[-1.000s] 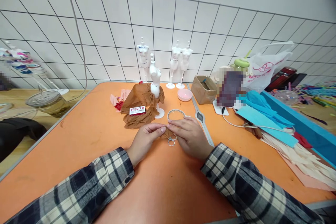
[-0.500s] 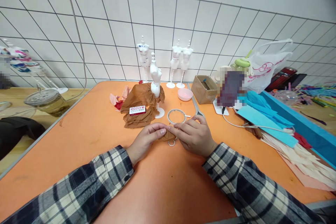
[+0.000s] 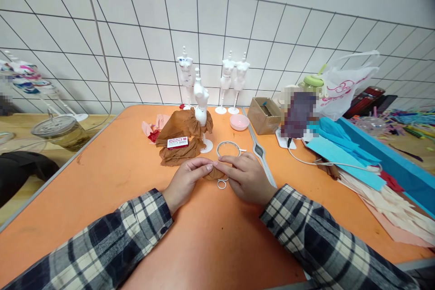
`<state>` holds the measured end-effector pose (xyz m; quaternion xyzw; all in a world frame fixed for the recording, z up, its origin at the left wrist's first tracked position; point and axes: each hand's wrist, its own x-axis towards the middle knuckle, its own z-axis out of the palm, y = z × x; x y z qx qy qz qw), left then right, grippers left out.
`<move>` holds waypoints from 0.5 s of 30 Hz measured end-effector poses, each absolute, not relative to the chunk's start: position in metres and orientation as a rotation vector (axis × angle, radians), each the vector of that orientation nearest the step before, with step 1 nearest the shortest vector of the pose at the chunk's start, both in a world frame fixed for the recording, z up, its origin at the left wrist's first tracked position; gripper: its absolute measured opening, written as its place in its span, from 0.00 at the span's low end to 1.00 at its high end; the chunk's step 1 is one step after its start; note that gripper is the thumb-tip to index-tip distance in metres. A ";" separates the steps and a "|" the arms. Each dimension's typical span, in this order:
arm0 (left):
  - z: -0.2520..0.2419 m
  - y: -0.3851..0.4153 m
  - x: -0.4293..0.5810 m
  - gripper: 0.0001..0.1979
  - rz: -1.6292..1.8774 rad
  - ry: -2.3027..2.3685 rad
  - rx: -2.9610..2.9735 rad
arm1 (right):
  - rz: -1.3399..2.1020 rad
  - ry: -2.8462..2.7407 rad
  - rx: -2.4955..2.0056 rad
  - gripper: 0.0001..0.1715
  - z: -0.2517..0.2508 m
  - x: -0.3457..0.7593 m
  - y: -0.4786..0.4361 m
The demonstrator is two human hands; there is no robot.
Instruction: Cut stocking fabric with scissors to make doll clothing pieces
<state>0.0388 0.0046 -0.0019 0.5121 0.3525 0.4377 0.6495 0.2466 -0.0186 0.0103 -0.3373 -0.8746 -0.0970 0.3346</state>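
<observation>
now, just before the hoop (image 3: 228, 142), the left hand (image 3: 185, 180) pinches brown cloth (image 3: 215, 174); can't tell if the right hand (image 3: 249, 180) does. likely bunching; next needs steady fingers.

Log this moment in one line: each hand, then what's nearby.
Left hand: pinching small brown fabric | Right hand: against same fabric | Nearby: scissors handle between hands, round hoop beyond

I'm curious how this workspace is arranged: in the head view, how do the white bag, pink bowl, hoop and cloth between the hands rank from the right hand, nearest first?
From the right hand:
1. Brown cloth: right beside it, leftward.
2. Hoop: just beyond the hand.
3. Pink bowl: farther back, past the hoop.
4. White bag: farthest, back and rightward.
</observation>
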 end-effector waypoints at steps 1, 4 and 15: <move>-0.001 0.005 0.039 0.11 0.994 0.807 1.175 | -0.282 -2.291 -0.881 0.25 0.012 0.247 -0.019; 0.000 0.003 0.040 0.10 0.989 0.815 1.203 | -0.418 -2.316 -0.843 0.24 0.017 0.248 -0.018; -0.001 0.007 0.040 0.10 1.134 0.906 1.060 | -0.206 -2.219 -0.839 0.19 0.021 0.245 -0.023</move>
